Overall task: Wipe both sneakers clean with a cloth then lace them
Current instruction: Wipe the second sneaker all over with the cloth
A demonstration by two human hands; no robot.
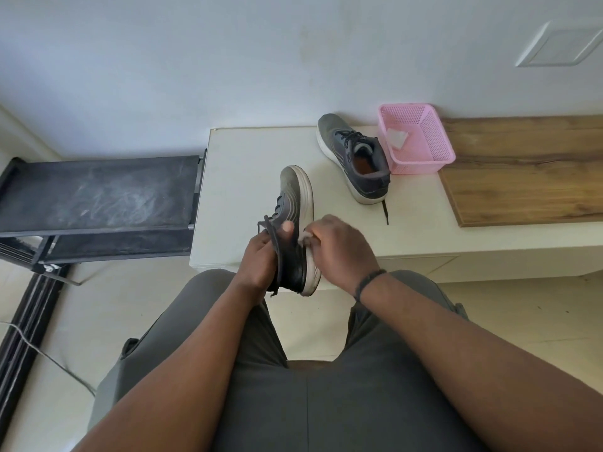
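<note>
Grey sneaker (293,223) points toward frame top, left hand (261,256) gripping it; right hand (336,246) pinches cloth (305,237) against its sole.

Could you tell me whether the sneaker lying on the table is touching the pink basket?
Touching: the head view shows the sneaker's heel collar overlapping the pink basket's front corner with no gap visible.

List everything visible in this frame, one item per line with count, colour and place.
held sneaker: 1, grey, white sole, over the table's front edge
second sneaker: 1, grey, on the table
cloth: 1, white, at the held sole
basket: 1, pink, beside the second sneaker
folded wipe: 1, white, inside the basket
table: 1, white
wooden board: 1, brown, right
rack: 1, black, left
left hand: grips the held sneaker
right hand: holds the cloth
</note>
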